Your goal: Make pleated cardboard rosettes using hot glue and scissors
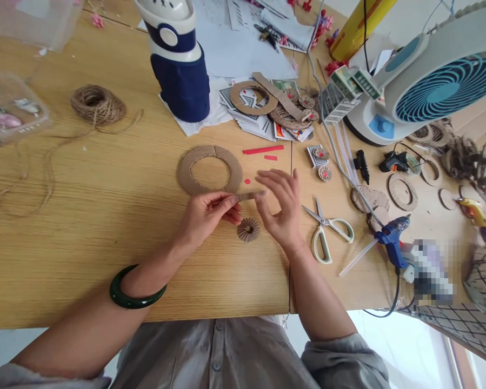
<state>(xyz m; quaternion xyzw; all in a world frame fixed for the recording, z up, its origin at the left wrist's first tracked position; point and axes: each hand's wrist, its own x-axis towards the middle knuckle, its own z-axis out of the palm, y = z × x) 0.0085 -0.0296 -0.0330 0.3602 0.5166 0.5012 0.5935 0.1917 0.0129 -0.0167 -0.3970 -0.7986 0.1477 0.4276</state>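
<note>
Between finger and thumb, my left hand point(210, 213) pinches one end of a short corrugated cardboard strip point(248, 196). My right hand point(282, 208) has its fingers spread by the strip's free end; whether a fingertip touches it I cannot tell. Just below the strip lies a pleated cardboard rosette point(248, 230). A flat cardboard ring point(186, 172) rests behind my left hand. Beyond my right hand are a small red paper dot point(247, 181) and a long red paper strip point(263, 149). White-handled scissors point(326, 222) lie with blades apart, right of my right hand.
A blue glue gun point(392, 237) with a cable lies at the right, near a pixelated patch. Behind stand a fan point(441, 92) and a navy-and-white bottle point(180, 70). Twine point(97, 105) lies at the left. Playing cards point(253, 127) and more cardboard rings are at the back.
</note>
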